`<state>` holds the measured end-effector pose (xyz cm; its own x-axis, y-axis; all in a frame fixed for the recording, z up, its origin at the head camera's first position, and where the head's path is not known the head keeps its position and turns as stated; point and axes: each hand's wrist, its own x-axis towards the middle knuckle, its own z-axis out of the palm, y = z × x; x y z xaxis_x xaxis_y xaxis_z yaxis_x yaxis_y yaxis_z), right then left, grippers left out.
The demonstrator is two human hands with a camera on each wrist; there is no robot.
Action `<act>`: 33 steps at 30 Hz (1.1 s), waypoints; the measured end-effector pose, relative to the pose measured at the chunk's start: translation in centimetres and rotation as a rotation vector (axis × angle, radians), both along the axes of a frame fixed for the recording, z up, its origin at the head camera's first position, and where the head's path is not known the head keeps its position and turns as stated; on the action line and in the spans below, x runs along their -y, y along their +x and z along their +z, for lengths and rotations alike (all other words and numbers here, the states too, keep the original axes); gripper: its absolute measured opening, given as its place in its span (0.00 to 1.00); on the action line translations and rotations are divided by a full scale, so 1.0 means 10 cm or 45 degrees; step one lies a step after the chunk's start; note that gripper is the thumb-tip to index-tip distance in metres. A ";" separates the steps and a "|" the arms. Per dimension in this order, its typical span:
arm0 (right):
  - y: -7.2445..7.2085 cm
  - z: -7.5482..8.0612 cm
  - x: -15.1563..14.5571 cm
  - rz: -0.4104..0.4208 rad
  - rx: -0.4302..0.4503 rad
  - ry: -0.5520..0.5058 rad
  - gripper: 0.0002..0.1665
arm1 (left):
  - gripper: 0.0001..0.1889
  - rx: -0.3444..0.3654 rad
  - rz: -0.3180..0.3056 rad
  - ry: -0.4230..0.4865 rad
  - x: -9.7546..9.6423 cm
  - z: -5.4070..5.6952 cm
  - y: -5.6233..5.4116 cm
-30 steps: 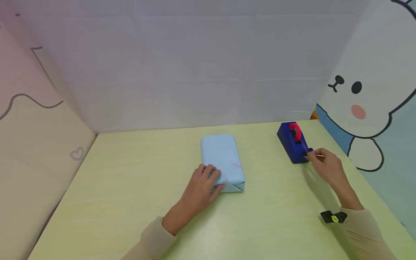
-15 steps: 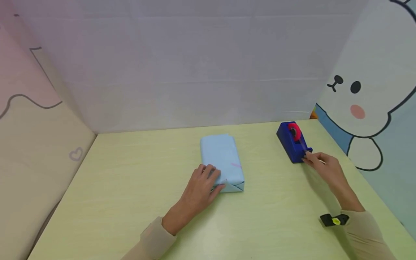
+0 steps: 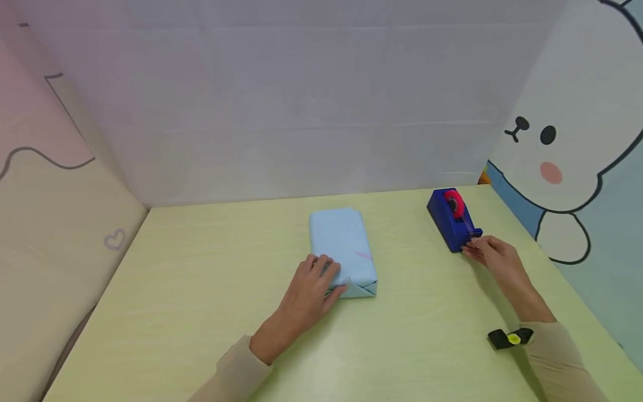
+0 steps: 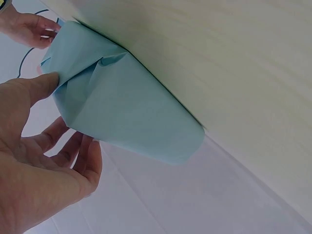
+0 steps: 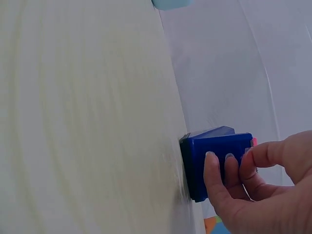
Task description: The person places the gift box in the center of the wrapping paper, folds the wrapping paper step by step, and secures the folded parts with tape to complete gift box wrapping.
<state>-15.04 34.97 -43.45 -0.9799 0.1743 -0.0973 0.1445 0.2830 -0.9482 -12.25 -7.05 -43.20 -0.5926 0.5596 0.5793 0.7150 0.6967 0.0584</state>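
A package wrapped in light blue paper lies on the table, its near end folded into flaps. My left hand holds its near left corner, fingertips on the top and thumb on the folded end. In the left wrist view the thumb presses the flap. At the right stands a blue tape dispenser with a red-cored roll of tape. My right hand pinches the tape's end at the dispenser's cutting edge. In the right wrist view, other fingers lie against its blue front.
The pale yellow table meets a whitish wall sheet at the back. A wall panel with a cartoon animal borders the right side. A black strap sits at my right sleeve.
My right hand has shifted slightly left and down at the dispenser's front, its fingers coming closer against it. The left hand and the package have stayed put.
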 end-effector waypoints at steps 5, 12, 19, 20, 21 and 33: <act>0.00 -0.02 0.01 -0.030 -0.033 -0.065 0.24 | 0.18 -0.009 -0.001 -0.003 0.00 0.00 0.00; 0.00 -0.01 0.01 -0.055 -0.034 -0.059 0.23 | 0.18 -0.020 0.004 -0.006 -0.01 0.00 0.00; 0.01 -0.06 0.04 -0.040 0.176 0.378 0.27 | 0.19 -0.045 -0.001 -0.012 -0.02 -0.01 0.00; 0.02 -0.05 0.04 -0.023 0.200 0.432 0.27 | 0.19 -0.048 -0.002 -0.013 -0.02 -0.01 0.00; 0.03 -0.03 0.04 -0.009 0.203 0.452 0.27 | 0.19 -0.048 -0.004 -0.014 -0.02 -0.02 0.00; 0.03 0.10 0.02 0.248 0.142 0.535 0.31 | 0.19 -0.032 -0.002 -0.008 0.00 -0.01 -0.01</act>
<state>-14.77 34.74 -42.41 -0.9858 0.0350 -0.1644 0.1451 0.6704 -0.7276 -12.34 -7.07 -43.30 -0.5768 0.5642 0.5908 0.7174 0.6957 0.0361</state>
